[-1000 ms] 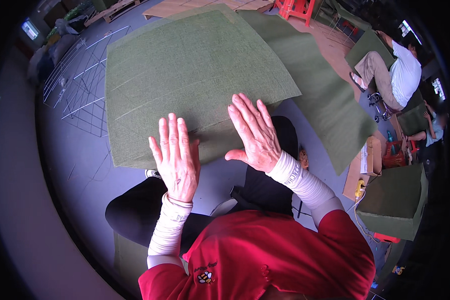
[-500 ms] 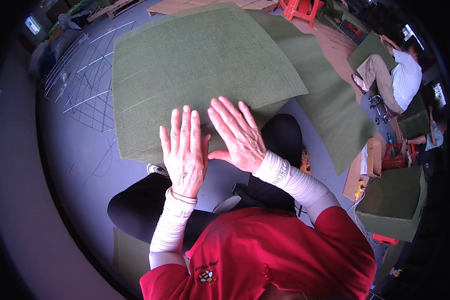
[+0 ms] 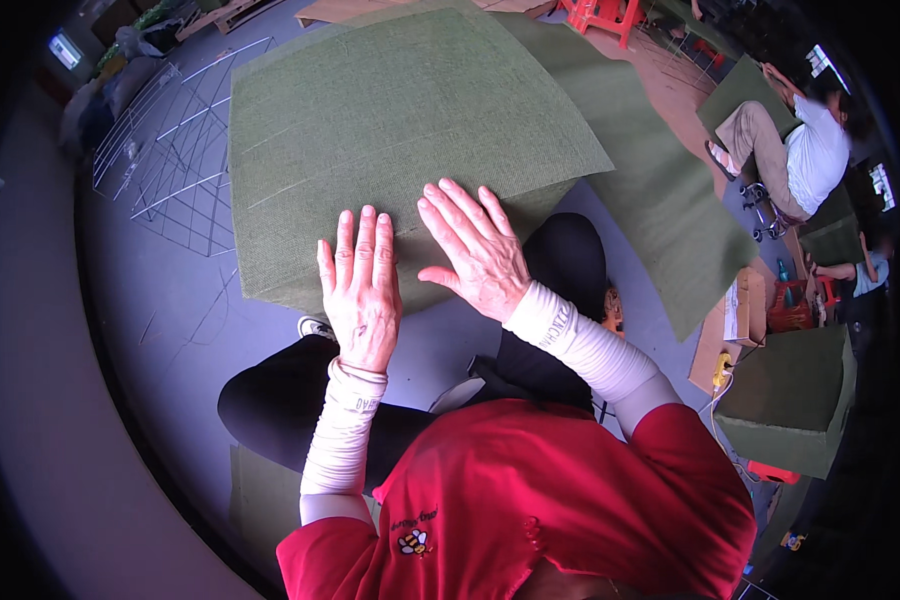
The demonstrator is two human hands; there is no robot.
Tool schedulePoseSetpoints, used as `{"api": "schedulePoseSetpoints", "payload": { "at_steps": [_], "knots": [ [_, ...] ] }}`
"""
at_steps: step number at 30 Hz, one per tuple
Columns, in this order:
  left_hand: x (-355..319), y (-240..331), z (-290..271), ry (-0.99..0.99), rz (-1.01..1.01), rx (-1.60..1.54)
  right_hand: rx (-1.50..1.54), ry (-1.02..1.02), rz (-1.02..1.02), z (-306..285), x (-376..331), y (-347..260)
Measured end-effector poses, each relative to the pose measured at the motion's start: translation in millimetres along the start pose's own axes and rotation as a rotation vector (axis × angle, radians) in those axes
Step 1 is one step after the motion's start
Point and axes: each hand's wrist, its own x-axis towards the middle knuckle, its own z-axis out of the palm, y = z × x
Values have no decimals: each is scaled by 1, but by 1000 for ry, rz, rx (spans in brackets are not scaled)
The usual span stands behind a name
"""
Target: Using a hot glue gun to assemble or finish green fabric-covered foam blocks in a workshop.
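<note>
A large box shape covered in green woven fabric (image 3: 400,110) stands in front of my knees. My left hand (image 3: 362,290) lies flat along its near edge, fingers stretched out and pointing away from me. Beside it, my right hand (image 3: 478,255) rests on the same edge with its thumb spread to the left. Neither hand grips anything. The fabric's right corner sticks out past the box side. What supports the fabric underneath is hidden.
Metal wire frames (image 3: 185,150) lie on the floor at left. A long green sheet (image 3: 660,220) spreads out at right, near a cardboard box (image 3: 750,305), a yellow power socket (image 3: 722,370) and a green-covered box (image 3: 785,395). A co-worker (image 3: 810,155) sits far right; another person is beyond.
My hands have moved slightly away from me and apart, pressing on the near edge. The near side of the fabric has shifted a little upward in view.
</note>
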Motion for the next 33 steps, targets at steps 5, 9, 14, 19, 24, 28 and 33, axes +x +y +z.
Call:
{"api": "schedulePoseSetpoints", "payload": {
  "at_steps": [5,9,14,19,24,28,33],
  "knots": [
    [-5,-1,-9,-19,-33,-64,159,34,21,-14,-2,0],
    [-10,-3,-5,0,-67,8,-13,18,90,-5,-8,5],
    [-13,-8,-9,-8,-37,11,102,31,109,-8,-15,4],
    [-22,-21,-15,-33,-90,120,7,67,138,-6,-34,16],
    [-13,-9,-25,-12,-93,76,6,174,185,-26,-32,33],
    [19,29,-19,-30,55,-34,-77,172,250,-40,-32,70],
    [52,72,13,-63,197,-172,-105,93,254,-23,-30,80]
  ]
}}
